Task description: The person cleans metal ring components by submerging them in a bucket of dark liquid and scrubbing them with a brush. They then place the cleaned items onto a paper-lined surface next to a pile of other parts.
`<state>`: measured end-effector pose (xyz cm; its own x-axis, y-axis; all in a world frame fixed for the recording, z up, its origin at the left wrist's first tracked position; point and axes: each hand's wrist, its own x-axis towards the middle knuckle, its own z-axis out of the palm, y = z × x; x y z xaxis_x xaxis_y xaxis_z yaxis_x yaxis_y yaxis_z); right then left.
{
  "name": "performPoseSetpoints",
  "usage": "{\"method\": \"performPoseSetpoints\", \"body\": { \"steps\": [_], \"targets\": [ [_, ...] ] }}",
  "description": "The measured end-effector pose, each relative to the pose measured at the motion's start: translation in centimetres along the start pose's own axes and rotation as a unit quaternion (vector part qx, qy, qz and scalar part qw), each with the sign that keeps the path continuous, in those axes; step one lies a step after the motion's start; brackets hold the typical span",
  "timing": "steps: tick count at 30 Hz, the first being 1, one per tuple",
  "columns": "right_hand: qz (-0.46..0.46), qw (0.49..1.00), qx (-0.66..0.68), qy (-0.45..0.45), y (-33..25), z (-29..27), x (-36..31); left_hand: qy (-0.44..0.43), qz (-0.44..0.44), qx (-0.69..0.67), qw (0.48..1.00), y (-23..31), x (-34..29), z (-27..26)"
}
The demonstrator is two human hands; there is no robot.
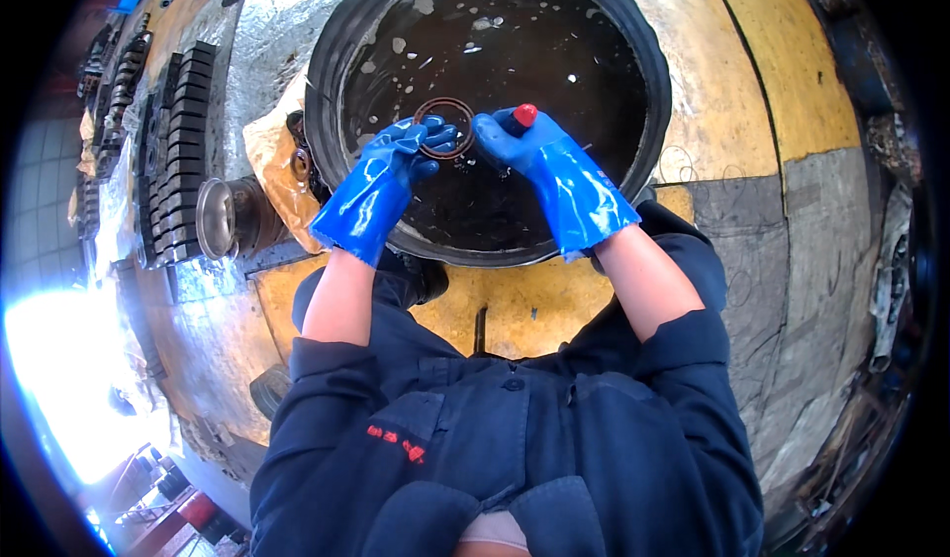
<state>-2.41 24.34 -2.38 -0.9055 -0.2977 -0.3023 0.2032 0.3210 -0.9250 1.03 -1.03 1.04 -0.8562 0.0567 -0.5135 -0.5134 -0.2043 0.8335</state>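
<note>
Both of my hands wear long blue rubber gloves and are held over a round black tub (655, 72) of dark liquid with pale flecks of foam. My left hand (388, 166) grips a thin reddish-brown ring (471, 122) at its left side, the fingers curled round its edge. Close to the ring's right side is my right hand (539, 156), closed on a tool with a black and red handle (524, 116). The red end of the handle points up out of the fist. The tool's working end is hidden by the glove, so its kind does not show.
Left of the tub lie brown paper (277, 151) and a metal cylinder (220, 219). Farther left stands a row of dark ribbed metal parts (183, 151). Worn yellow boards (524, 300) and grey sheeting (821, 231) cover the floor. Metal parts line the right edge.
</note>
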Motion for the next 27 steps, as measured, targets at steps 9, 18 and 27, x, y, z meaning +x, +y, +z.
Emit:
{"method": "performPoseSetpoints", "body": {
  "steps": [9,18,27],
  "targets": [
    [-0.049,0.934,-0.341,0.097,-2.7,1.0,-1.2,0.039,0.015,0.121,0.992,0.6,-0.3,0.5],
    [-0.111,0.845,-0.522,0.032,2.9,6.0,0.6,-0.117,0.068,0.1,0.986,-3.5,1.4,0.7],
    [0.0,0.984,-0.081,0.157,1.6,-0.9,0.6,0.024,0.078,-0.003,0.997,-0.8,-0.4,0.1]
  ]
}}
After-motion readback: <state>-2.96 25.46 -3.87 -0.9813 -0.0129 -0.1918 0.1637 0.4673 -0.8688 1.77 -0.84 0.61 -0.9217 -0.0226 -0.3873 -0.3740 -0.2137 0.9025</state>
